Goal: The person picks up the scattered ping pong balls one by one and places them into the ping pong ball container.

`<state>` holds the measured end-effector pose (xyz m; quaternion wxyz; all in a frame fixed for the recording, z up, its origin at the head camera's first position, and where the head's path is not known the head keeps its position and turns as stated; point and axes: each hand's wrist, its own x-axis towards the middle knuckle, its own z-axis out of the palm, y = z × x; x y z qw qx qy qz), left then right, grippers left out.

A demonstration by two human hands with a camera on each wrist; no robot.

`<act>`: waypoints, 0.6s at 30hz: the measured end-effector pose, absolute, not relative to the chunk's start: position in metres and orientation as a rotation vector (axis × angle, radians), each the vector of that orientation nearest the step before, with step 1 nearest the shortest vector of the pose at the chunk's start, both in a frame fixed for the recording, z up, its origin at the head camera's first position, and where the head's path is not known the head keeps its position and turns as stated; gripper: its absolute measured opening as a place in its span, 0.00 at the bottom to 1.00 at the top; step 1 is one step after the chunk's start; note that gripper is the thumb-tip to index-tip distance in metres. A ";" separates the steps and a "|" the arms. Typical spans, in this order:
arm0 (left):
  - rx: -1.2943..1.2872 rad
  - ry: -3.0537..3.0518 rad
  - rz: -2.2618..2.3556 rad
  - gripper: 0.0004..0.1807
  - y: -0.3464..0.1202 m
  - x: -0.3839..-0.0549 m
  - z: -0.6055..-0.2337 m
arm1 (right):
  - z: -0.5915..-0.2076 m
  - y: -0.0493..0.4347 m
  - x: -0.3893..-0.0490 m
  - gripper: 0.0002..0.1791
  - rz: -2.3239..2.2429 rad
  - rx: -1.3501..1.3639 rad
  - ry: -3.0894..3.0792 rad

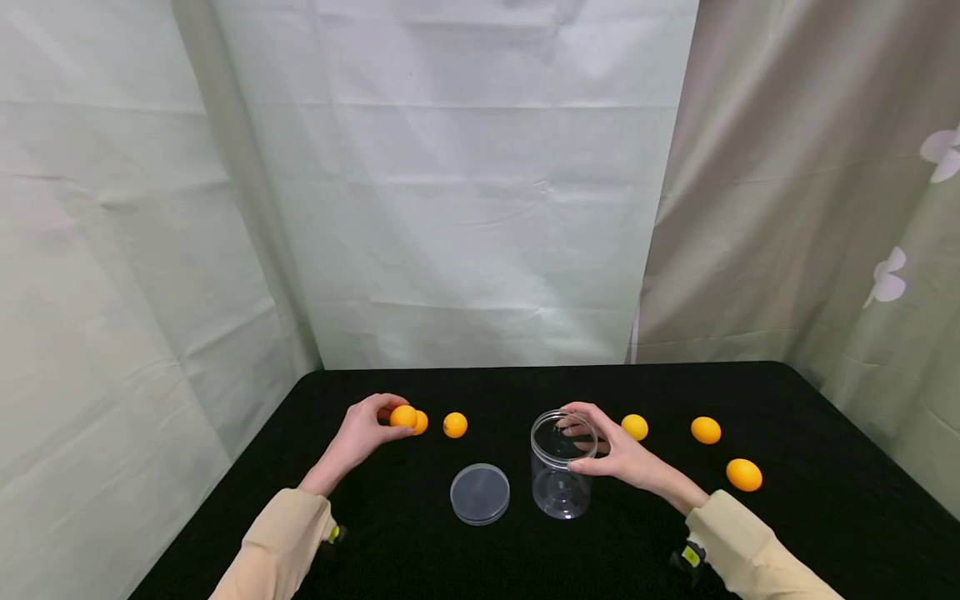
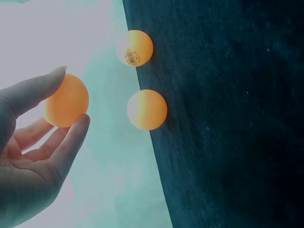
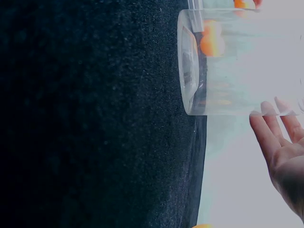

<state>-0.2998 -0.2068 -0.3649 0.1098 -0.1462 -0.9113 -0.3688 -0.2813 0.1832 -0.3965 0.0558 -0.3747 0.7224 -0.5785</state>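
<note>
My left hand (image 1: 363,432) pinches an orange ping-pong ball (image 2: 69,100) between thumb and fingertips, raised above the table. Behind it in the head view, a second ball (image 1: 422,422) is partly hidden, and a third ball (image 1: 454,425) lies just to its right. One of these carries a small printed mark, seen in the left wrist view. On the right, my right hand (image 1: 617,450) grips a clear lidless jar (image 1: 561,487) near its rim, thumb at the front and fingers round the far side. The jar stands upright with its mouth up.
A round translucent lid (image 1: 480,495) lies flat left of the jar. Beyond my right hand are a yellow-orange ball (image 1: 634,427) and two more orange balls, one farther back (image 1: 706,430) and one nearer (image 1: 744,475). A black cloth (image 1: 420,558) covers the table; pale curtains (image 1: 465,208) hang behind.
</note>
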 end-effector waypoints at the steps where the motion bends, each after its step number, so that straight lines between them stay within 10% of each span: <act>1: -0.437 -2.677 -1.089 0.19 -0.206 -0.299 -0.364 | -0.397 0.183 -0.281 0.35 -1.756 -1.138 2.191; 18: -0.500 -2.637 -1.151 0.21 -0.190 -0.292 -0.352 | -0.396 0.183 -0.280 0.34 -1.756 -1.134 2.186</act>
